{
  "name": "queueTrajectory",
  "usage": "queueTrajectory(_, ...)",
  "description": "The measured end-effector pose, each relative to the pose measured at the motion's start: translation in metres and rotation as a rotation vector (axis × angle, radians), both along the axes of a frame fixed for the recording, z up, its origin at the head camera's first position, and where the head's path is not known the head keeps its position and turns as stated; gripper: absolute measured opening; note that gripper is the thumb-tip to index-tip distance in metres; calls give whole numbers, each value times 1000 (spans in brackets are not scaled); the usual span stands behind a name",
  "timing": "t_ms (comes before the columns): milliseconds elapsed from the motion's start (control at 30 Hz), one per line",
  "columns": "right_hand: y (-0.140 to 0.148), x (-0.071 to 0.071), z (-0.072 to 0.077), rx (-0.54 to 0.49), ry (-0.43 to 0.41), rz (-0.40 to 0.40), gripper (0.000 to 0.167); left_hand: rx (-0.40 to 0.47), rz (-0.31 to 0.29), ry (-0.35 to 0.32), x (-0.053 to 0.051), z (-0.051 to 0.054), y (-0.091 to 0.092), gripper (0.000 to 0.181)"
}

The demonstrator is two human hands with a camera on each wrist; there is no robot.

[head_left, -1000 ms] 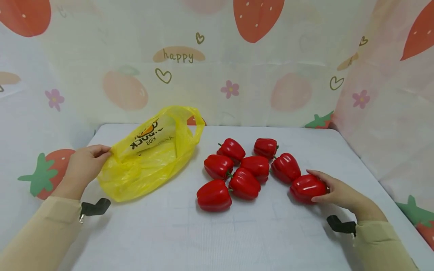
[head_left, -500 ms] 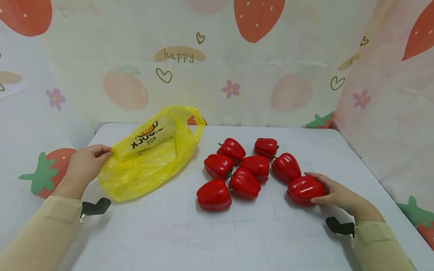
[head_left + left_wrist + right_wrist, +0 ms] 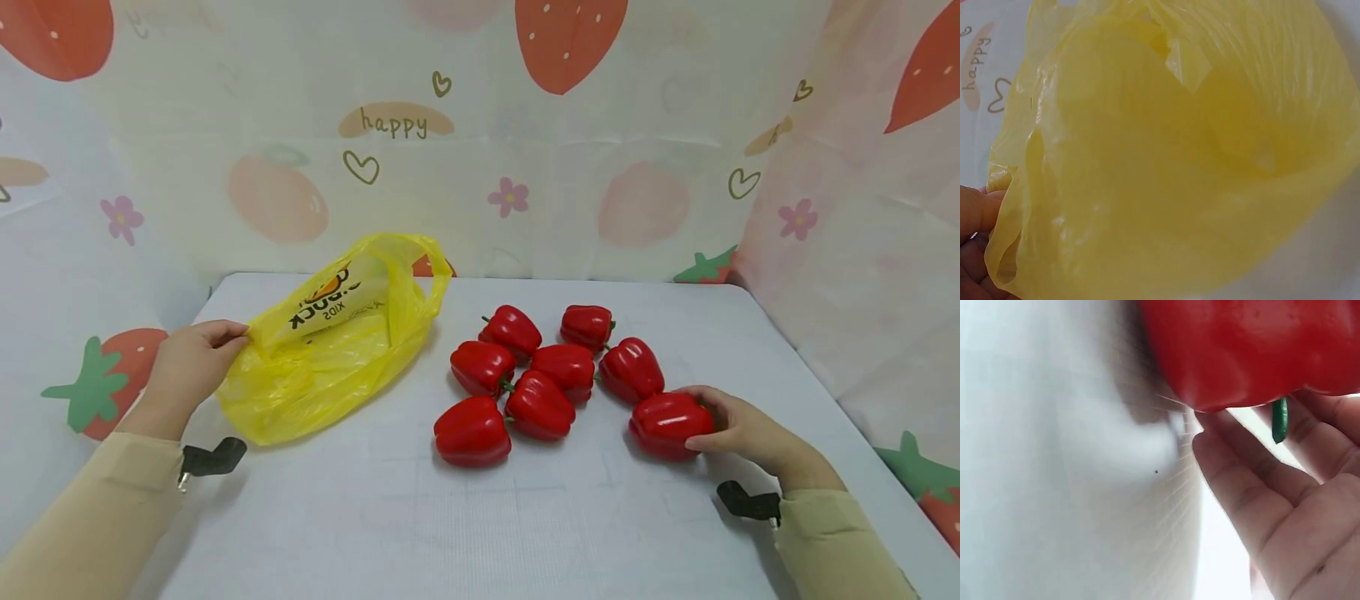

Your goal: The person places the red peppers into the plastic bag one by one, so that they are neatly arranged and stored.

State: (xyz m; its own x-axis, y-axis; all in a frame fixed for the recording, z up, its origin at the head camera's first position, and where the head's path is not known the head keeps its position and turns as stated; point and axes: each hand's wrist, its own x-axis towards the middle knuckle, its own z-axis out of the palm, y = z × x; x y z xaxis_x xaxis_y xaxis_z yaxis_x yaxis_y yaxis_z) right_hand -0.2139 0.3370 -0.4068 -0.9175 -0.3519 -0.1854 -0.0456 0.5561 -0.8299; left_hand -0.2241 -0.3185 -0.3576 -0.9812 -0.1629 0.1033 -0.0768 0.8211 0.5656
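Note:
At the table's left, my left hand (image 3: 191, 367) pinches the edge of a yellow plastic bag (image 3: 337, 375) between thumb and fingers. The bag lies on its side with its mouth spread, and its handle loop stands up at the back. In the left wrist view the yellow bag (image 3: 1147, 175) fills most of the picture. Over at the right, my right hand (image 3: 750, 429) holds a glossy red bell pepper (image 3: 667, 425) by its stem end, thumb in front and fingers behind. The right wrist view shows that pepper's green stem (image 3: 1280, 420) pointing toward the palm.
Several more red bell peppers (image 3: 540, 406) lie in a loose group at mid-table. The closest to the held one is a bell pepper (image 3: 632, 369) just behind it. A patterned cloth (image 3: 558, 217) rises behind the white table (image 3: 480, 533).
My right hand has shifted a little to the left and toward me, and the bell pepper in it has moved the same way. The left hand and the bag stay as they were.

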Motion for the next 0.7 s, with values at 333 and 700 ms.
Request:
queueTrajectory(333, 1, -1, 17, -14, 90, 11, 65, 20, 4, -19, 0, -3, -1, 36)
queueTrajectory(700, -20, -19, 58, -49, 185, 127, 65, 12, 6, -7, 0, -3, 0, 35)
